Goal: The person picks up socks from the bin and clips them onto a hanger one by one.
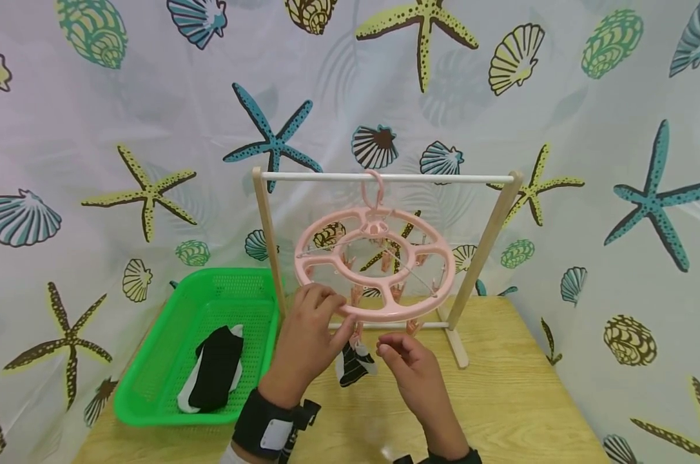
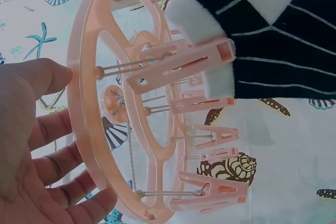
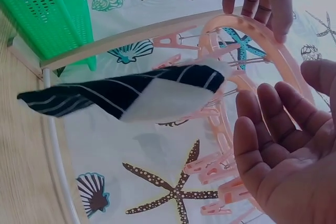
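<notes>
Two bare hands flank a striped black-and-white sock [image 1: 356, 366], which hangs lengthwise downward from a pink clip [image 2: 181, 69]. The right hand [image 1: 415, 381], just right of the sock and the nearer to it, has relaxed, slightly bent fingers and holds nothing (a small gap separates fingertips from cloth). The left hand [image 1: 305, 338], left and higher, grips the near rim of a round pink hanger [image 1: 393, 314]. Left sits a green basket [image 1: 125, 409] holding black and white cloth [image 1: 216, 367]; farther back, a wooden rack [image 1: 492, 241] carries the hanger.
</notes>
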{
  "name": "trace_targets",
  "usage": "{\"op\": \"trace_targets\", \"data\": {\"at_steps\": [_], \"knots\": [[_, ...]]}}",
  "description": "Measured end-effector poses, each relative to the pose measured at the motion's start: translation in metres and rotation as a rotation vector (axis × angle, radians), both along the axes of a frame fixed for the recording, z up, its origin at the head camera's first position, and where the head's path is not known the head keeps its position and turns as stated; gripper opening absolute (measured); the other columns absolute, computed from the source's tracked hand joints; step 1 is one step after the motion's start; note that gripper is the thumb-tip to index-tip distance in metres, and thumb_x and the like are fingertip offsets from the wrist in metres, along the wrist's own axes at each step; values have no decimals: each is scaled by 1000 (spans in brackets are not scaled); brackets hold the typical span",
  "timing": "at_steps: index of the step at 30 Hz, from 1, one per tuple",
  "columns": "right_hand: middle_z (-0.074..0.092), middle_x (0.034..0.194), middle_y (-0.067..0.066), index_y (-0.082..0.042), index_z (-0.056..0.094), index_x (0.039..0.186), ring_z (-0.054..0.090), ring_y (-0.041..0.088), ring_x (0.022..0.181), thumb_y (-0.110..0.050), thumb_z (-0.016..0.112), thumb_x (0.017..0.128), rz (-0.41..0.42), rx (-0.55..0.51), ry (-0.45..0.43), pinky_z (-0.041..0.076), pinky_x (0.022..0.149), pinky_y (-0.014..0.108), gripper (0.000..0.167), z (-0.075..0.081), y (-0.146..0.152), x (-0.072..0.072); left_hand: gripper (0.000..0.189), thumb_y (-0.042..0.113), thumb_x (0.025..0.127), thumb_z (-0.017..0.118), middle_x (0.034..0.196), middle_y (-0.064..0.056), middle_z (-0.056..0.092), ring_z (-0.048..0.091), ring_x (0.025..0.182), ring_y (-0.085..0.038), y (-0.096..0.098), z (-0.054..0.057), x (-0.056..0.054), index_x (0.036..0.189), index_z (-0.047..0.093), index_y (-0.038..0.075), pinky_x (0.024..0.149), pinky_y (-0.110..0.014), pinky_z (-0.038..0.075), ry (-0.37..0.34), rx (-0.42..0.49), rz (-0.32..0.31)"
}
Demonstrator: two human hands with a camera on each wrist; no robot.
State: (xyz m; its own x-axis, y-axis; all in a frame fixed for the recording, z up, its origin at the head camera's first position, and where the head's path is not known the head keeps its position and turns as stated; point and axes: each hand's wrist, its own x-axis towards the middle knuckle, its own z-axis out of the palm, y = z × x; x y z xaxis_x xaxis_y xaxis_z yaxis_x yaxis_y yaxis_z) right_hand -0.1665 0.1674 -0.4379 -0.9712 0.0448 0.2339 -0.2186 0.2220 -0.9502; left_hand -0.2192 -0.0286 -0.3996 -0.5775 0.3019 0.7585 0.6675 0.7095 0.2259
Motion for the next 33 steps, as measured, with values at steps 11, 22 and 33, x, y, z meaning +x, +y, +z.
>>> {"op": "trace_targets", "data": {"at_steps": [11,22,33], "knots": [[66,91,16,8,65,100,67,21,86,-7,59,100,-192,-204,86,54,81,28,17,8,9,5,19,21,85,79,99,-8,60,55,101,-31,-7,1,-5,96,72,7,87,-44,48,-16,29,-52],[65,108,17,7,64,107,60,21,99,-8,54,102,-351,-266,120,48,82,25,19,5,18,-2,18,19,85,77,99,-7,61,55,102,-31,-17,3,-11,95,73,5,90,-46,47,-63,53,-116],[56,127,11,-2,54,132,48,20,121,-9,54,102,-80,-192,15,35,101,45,31,0,28,-15,17,19,83,77,98,-6,59,54,103,-30,-26,7,-16,93,70,6,88,-45,48,-57,23,-141]]}}
